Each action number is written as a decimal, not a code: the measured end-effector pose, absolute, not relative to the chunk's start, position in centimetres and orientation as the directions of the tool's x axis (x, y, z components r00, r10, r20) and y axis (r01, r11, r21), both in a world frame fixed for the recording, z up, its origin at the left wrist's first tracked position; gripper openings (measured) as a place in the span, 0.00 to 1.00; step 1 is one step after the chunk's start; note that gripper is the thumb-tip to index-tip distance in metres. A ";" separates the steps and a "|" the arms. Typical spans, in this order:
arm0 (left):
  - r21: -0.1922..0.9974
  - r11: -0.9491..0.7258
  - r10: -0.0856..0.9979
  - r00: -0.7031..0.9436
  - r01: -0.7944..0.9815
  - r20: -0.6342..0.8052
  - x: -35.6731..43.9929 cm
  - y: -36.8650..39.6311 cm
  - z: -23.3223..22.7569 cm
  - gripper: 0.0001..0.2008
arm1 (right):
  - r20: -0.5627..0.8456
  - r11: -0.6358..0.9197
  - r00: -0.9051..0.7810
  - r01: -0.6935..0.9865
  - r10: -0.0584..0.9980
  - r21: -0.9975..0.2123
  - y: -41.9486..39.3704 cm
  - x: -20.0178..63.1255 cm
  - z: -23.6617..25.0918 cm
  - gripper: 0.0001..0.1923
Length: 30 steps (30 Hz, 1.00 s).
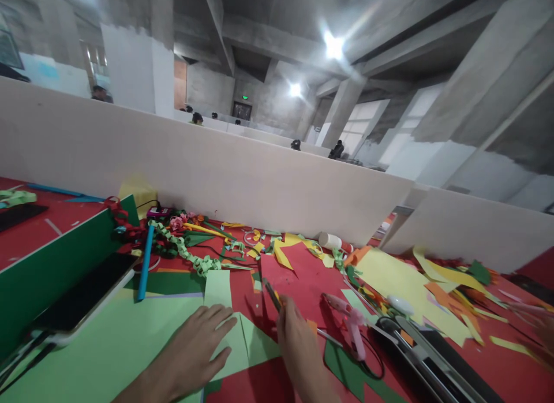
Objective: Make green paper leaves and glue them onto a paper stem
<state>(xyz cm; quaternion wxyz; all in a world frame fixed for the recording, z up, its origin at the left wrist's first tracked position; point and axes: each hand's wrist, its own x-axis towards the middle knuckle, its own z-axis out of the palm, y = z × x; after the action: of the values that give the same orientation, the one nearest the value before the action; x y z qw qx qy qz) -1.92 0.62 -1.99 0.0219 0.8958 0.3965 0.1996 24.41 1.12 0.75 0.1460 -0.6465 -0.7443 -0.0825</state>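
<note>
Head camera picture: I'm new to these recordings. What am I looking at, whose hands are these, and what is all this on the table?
This single picture comes from a camera worn on a person's head, looking forward and down, so the two bare hands at the bottom are the wearer's own. No machine is involved. The left hand lies flat on a sheet of light green paper. The right hand holds a thin pencil-like tool, tip pointing away over a red paper sheet. The red table is strewn with coloured paper scraps. Nearby lie a pink glue gun, a green paper chain, a phone leaning on a green board, and a paper cutter. Heads of other people show beyond the divider.
</note>
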 end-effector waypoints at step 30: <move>0.249 -0.638 0.769 0.585 0.729 0.259 -1.2 0.8 0.2 0.28 | 0.279 0.213 -0.169 0.968 0.945 -0.135 -3.4 19.7 -7.0 0.39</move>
<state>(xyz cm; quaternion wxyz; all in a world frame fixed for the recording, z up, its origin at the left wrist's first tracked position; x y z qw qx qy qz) -1.19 0.77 0.20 0.0579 0.8883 0.4214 0.1734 19.73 -3.37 -7.03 0.1527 -0.6261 -0.7638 -0.0367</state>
